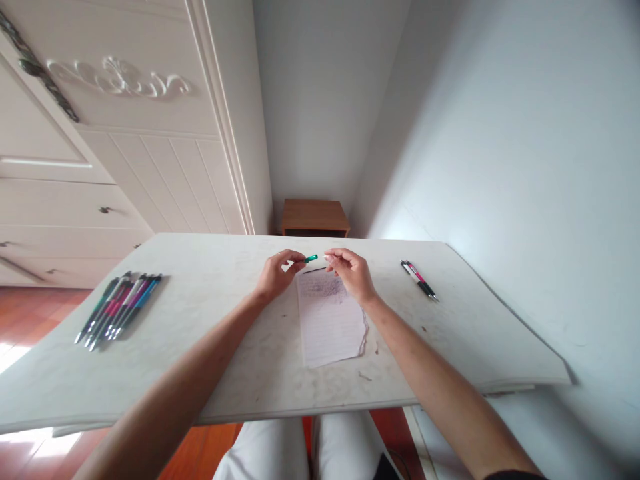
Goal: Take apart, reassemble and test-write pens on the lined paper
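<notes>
My left hand [277, 273] pinches a small green pen part [311, 258], its tip pointing right. My right hand [351, 270] hovers just to the right of it with fingers curled together, holding something thin I cannot make out. Both hands are above the top of a torn lined sheet of paper [330, 327] with grey scribbles near its upper edge. The sheet lies flat on a white table [230, 353].
Several pens [120, 307] lie in a row on the table's left side. Two pens [419, 280] lie on its right side. A white wardrobe [125, 133] stands to the left, a small wooden cabinet [314, 217] behind the table, a wall to the right.
</notes>
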Action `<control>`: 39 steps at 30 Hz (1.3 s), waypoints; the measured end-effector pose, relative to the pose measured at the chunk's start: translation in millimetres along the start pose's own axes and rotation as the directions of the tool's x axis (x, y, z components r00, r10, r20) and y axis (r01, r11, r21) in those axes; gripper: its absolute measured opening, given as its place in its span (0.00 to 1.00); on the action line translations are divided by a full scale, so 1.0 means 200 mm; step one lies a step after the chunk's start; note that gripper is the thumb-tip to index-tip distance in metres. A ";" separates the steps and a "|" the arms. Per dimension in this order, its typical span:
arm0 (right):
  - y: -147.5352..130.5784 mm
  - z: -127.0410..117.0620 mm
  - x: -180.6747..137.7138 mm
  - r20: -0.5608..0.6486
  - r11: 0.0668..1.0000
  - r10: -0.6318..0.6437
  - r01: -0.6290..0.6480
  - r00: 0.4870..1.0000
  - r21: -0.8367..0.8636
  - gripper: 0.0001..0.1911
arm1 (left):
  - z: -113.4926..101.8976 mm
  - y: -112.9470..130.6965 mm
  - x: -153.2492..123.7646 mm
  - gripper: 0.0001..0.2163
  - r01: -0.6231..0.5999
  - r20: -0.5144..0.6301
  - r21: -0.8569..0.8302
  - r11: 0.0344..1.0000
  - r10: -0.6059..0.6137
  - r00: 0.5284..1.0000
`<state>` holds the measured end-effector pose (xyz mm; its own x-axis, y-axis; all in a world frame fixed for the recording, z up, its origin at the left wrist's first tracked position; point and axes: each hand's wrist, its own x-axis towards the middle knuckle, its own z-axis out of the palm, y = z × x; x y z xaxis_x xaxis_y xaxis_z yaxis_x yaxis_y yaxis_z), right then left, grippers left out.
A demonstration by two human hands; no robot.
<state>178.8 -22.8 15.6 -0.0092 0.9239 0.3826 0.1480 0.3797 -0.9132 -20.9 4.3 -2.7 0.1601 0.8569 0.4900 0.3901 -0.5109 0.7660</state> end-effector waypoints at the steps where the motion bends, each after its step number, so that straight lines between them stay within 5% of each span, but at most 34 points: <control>1: 0.00 0.00 0.00 0.000 1.000 -0.006 0.006 1.000 -0.003 0.15 | 0.00 0.00 0.00 0.06 -0.013 0.009 0.009 1.000 0.012 1.000; 22: 0.06 0.01 0.00 0.041 0.999 -0.012 0.013 0.999 -0.038 0.18 | 0.01 -0.02 -0.02 0.06 -0.095 0.087 0.082 0.992 0.088 0.992; 39: 0.03 0.01 -0.01 0.025 1.000 -0.009 0.009 1.000 -0.020 0.17 | 0.00 0.00 -0.02 0.08 -0.030 0.072 0.033 0.999 0.028 0.997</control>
<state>177.8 -23.5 9.5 -0.0355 0.9215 0.3869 0.1675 0.3871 -0.9067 -20.6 0.8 -4.6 0.2363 0.8449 0.4798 0.4144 -0.5343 0.7368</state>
